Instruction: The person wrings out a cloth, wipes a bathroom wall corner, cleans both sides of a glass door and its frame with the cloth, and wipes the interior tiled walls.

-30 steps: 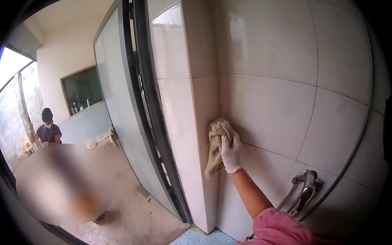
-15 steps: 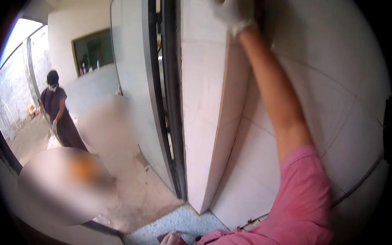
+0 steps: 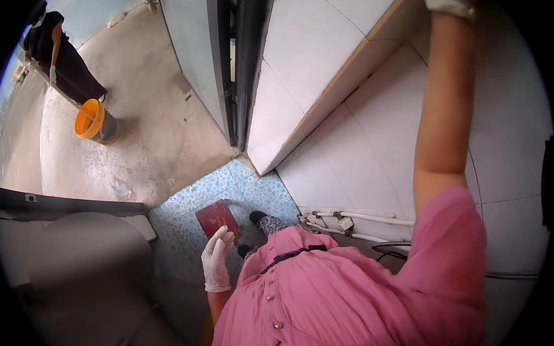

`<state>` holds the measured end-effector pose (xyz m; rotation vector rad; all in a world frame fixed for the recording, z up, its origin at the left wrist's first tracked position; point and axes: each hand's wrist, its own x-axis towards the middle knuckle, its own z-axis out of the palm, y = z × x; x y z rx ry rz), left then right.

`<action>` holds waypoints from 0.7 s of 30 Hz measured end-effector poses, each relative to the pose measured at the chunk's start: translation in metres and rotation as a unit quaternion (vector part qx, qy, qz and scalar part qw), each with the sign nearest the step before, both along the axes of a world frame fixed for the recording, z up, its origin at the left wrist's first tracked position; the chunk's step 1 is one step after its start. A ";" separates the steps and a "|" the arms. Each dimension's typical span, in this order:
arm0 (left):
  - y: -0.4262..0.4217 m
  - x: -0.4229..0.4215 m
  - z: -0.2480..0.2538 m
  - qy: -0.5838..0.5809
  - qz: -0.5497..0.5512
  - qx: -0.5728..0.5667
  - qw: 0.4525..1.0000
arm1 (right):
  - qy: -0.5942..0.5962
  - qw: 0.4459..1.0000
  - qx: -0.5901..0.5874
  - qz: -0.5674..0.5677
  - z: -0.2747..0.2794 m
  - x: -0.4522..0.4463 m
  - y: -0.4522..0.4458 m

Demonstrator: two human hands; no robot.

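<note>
My left hand (image 3: pixel 216 260), in a white glove, is held low beside my pink shirt. Its fingers are loosely bent and slightly apart, with nothing visible between them. Beyond the fingertips is a dark red, flat, rectangular thing (image 3: pixel 213 216) with worn pale marks. The fingertips overlap its near edge in the view; I cannot tell whether they touch it. My right arm reaches straight up along the white tiled wall (image 3: pixel 375 152). Of my right hand (image 3: pixel 452 4) only the gloved wrist part shows at the top edge, so its fingers and anything they hold are hidden.
Blue patterned tiles (image 3: pixel 197 194) cover the floor at my feet. A door (image 3: pixel 190 48) stands ajar at a tiled wall corner. Outside, a person in dark clothes (image 3: pixel 61 59) holds a pole into an orange bucket (image 3: pixel 91 121). White pipes (image 3: pixel 373 219) run along the wall's foot.
The view has tilted down, bringing the floor, bucket and my left hand further into sight. My right hand has moved right in the picture and mostly out of the top edge.
</note>
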<state>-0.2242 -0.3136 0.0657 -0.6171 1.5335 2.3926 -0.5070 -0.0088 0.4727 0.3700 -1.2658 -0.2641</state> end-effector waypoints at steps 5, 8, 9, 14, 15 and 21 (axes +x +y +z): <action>-0.009 0.000 0.003 -0.010 0.009 -0.032 0.999 | -0.179 0.978 -0.102 0.029 -0.158 0.011 -0.002; -0.016 0.003 0.008 -0.016 0.022 -0.044 0.999 | -0.337 0.918 -0.210 -0.015 -0.280 0.034 -0.021; -0.016 0.004 0.012 -0.010 0.032 -0.045 0.998 | -0.382 0.893 -0.235 -0.034 -0.326 0.040 -0.021; -0.022 0.019 0.027 0.004 0.084 -0.065 0.994 | -0.565 0.766 -0.306 -0.030 -0.500 0.077 -0.029; -0.024 0.026 0.030 -0.003 0.097 -0.074 0.993 | -0.622 0.701 -0.348 -0.026 -0.524 0.084 -0.033; -0.034 0.066 0.016 -0.034 0.172 -0.055 0.983 | -0.646 0.603 -0.426 0.193 -0.467 0.068 -0.061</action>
